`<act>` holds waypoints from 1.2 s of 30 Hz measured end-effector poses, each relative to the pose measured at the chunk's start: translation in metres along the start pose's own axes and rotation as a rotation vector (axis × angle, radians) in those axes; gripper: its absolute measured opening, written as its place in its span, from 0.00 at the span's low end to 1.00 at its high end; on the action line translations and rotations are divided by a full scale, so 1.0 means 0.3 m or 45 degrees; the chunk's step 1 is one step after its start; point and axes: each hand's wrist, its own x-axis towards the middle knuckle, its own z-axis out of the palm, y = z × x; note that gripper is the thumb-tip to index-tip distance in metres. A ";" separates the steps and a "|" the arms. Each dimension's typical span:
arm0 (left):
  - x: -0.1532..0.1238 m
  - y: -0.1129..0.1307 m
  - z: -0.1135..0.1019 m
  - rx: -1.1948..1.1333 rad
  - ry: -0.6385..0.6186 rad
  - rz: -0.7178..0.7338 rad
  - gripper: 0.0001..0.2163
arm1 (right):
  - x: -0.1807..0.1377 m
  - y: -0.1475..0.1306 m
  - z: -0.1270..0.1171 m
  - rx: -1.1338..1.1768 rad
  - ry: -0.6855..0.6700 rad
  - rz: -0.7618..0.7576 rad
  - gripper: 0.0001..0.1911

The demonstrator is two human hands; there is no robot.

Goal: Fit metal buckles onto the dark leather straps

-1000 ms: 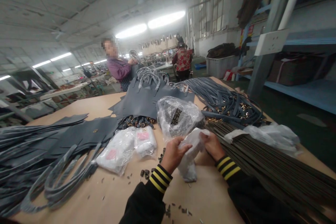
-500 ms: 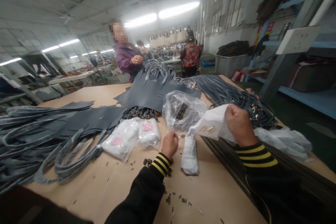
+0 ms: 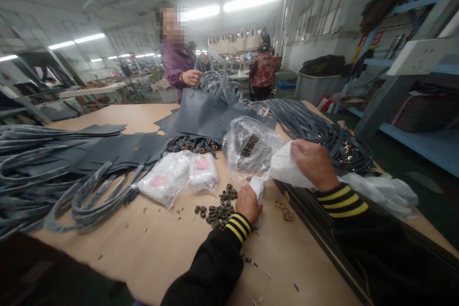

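My right hand (image 3: 315,162) is closed on one end of a white, thin, paper-like wrapping (image 3: 285,165) and holds it stretched above the table. At the other end my left hand (image 3: 249,204) is closed around a small white rolled bundle (image 3: 256,184), from which the wrapping runs; the fingers partly hide it. Gold metal buckles (image 3: 286,211) lie on the table below the wrapping. Left of my left hand is a pile of small dark bronze-coloured metal pieces (image 3: 220,210). A clear plastic bag (image 3: 251,146) with dark pieces inside lies just beyond my hands.
Two white packets (image 3: 165,178) in plastic lie left of centre. Dark blue bag panels (image 3: 125,150) and wrapped handles (image 3: 96,196) cover the left. Long dark strips (image 3: 308,220) and straps (image 3: 301,122) lie on the right. A co-worker (image 3: 175,62) handles panels across the table.
My left hand has moved right onto the rolled bundle. My right hand has moved slightly left. Gold buckles that lay on the wrapping are now on the table. The co-worker has lifted a panel's handle.
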 end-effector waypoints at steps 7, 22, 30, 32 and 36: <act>0.021 -0.068 -0.037 -0.170 0.066 -0.043 0.07 | 0.019 0.007 0.027 0.015 -0.026 -0.031 0.12; 0.126 0.051 -0.316 -0.692 0.220 0.352 0.12 | 0.054 -0.030 0.005 0.023 -0.066 -0.158 0.11; 0.212 0.120 -0.400 -0.397 0.224 0.550 0.11 | 0.090 -0.042 0.007 0.059 -0.244 -0.337 0.11; 0.231 0.134 -0.410 -0.301 0.252 0.580 0.11 | 0.098 -0.048 0.017 0.087 -0.290 -0.386 0.10; 0.246 0.167 -0.428 -0.133 0.274 0.668 0.09 | 0.117 -0.056 0.055 0.122 -0.446 -0.495 0.08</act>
